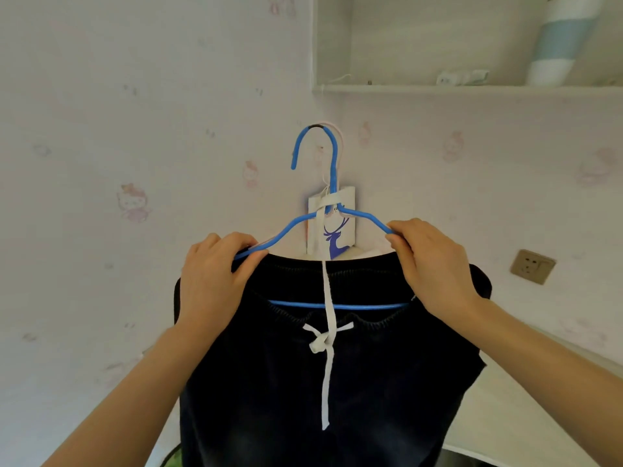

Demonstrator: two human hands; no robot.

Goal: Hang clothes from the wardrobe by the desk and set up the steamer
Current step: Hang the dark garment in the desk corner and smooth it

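A blue wire hanger (332,170) is held up in front of the wall, its hook pointing up. A dark garment (323,382) with an elastic waistband hangs over it, and a white drawstring (326,298) runs from the hanger's neck down its front. My left hand (215,274) grips the hanger's left shoulder and the garment's edge. My right hand (428,261) grips the right shoulder in the same way. No steamer is in view.
A white wall shelf (472,89) at the upper right carries a blue-and-white striped cylinder (559,38) and small items. A white card with a blue deer print (338,230) stands behind the hanger. A wall socket (532,266) sits to the right above a pale desk surface (526,409).
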